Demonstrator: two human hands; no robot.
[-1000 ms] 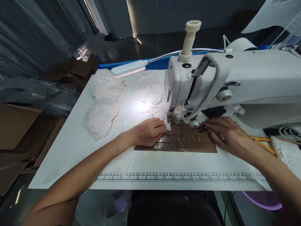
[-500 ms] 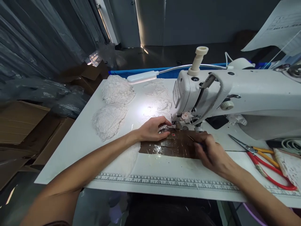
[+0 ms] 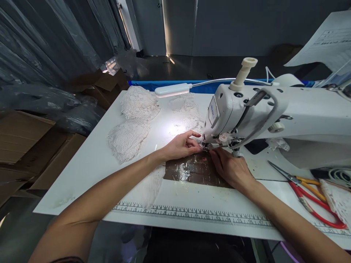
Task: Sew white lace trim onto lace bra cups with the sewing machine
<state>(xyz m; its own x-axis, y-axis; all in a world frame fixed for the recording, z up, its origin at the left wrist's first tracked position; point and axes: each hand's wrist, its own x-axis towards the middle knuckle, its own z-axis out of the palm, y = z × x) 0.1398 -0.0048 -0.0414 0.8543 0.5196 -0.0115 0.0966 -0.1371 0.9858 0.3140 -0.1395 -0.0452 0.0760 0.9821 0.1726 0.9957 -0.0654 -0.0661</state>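
Note:
My left hand (image 3: pixel 182 146) is at the needle area of a white sewing machine (image 3: pixel 223 106), thumb and fingers pinched on the edge of white lace fabric (image 3: pixel 189 124) that spreads behind it. Close beside it, my right hand (image 3: pixel 231 166) reaches in to the presser foot with fingers pressed together. Whatever those fingers hold is hidden. Both hands rest over a shiny brown taped plate (image 3: pixel 189 171) on the white table. Another pale lace piece (image 3: pixel 149 186) lies by my left forearm.
Lace cups (image 3: pixel 127 138) lie on the table's left side. A lit lamp (image 3: pixel 172 90) on a bendable neck shines over the lace. Red-handled scissors (image 3: pixel 304 197) lie at right, beside an orange-handled tool. A printed ruler (image 3: pixel 197 214) runs along the front edge. Cardboard boxes (image 3: pixel 24 138) stand at left.
My right hand has moved left and forward to the presser foot; the dark pointed tool seen in it before is now out of sight. The left hand's fingers have drawn together at the lace.

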